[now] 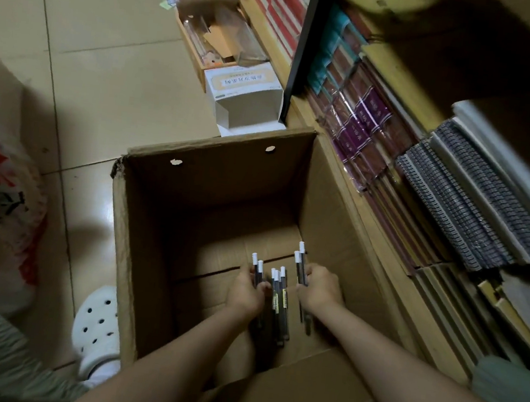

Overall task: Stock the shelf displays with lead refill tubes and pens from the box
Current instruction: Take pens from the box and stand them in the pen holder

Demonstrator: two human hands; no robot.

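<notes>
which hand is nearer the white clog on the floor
Left. The left hand is inside the cardboard box on the side toward the white clog; the right hand is farther across the box, toward the shelves.

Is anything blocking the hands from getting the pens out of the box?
No, nothing visible. The left hand and the right hand each already hold pens inside the open cardboard box, and the space above them is open.
</notes>
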